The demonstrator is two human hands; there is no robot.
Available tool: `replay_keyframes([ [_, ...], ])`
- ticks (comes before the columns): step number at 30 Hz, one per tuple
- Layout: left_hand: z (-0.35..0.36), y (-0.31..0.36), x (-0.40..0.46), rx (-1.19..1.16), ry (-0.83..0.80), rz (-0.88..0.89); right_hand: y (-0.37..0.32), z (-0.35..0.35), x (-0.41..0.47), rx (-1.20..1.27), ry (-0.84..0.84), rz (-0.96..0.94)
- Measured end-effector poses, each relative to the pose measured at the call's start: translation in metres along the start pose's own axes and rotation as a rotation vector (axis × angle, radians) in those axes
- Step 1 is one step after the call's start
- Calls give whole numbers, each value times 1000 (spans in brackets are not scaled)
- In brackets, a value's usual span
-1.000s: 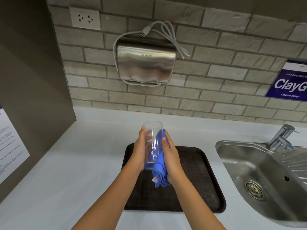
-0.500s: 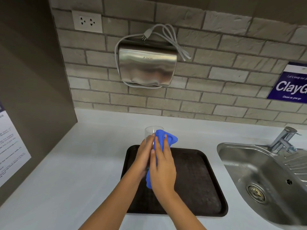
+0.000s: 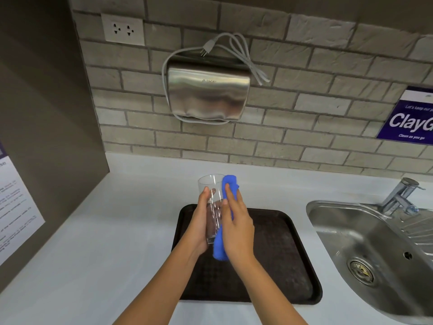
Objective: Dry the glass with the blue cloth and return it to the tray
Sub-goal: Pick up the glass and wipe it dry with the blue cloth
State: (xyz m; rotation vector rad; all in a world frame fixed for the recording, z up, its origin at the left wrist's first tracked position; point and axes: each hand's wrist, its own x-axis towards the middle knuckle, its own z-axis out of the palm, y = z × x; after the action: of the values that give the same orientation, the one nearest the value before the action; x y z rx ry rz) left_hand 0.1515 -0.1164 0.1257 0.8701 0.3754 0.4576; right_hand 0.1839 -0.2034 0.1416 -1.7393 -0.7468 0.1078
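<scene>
A tall clear glass (image 3: pixel 212 195) is held upright above the dark brown tray (image 3: pixel 281 261). My left hand (image 3: pixel 200 224) grips its left side and base. My right hand (image 3: pixel 236 224) presses the blue cloth (image 3: pixel 229 184) flat against the glass's right side. The cloth sticks out above my fingertips near the rim, and its lower end shows below my palm. The middle of the cloth is hidden under my right hand.
The tray lies on a white counter (image 3: pixel 105 231). A steel sink (image 3: pixel 375 249) with a tap (image 3: pixel 400 195) sits to the right. A steel hand dryer (image 3: pixel 207 95) and a socket (image 3: pixel 123 29) hang on the brick wall behind. A dark side wall stands at the left.
My right hand has slid the blue cloth up the side of the glass, from low beside the base to reaching the rim. My left hand keeps its grip on the glass.
</scene>
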Motion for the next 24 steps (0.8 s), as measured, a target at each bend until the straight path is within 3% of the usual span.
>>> replay_keyframes([
  [3, -4, -1, 2, -33, -12, -19, -1, 4, -9, -102, -14, -104],
  [8, -6, -7, 3, -54, 14, -26, 3, -10, 21, 378, -70, 260],
  [14, -3, -7, 10, -5, 69, -20, 7, -13, 26, 488, -123, 410],
  [17, 1, -6, 12, 205, 202, 41, 12, -11, 23, 398, -68, 372],
  [20, 3, -12, 10, 428, 231, 193, 14, -8, 16, 244, 34, 275],
  [24, 5, -17, 7, 439, 169, 178, 10, 2, 0, -28, 79, 98],
])
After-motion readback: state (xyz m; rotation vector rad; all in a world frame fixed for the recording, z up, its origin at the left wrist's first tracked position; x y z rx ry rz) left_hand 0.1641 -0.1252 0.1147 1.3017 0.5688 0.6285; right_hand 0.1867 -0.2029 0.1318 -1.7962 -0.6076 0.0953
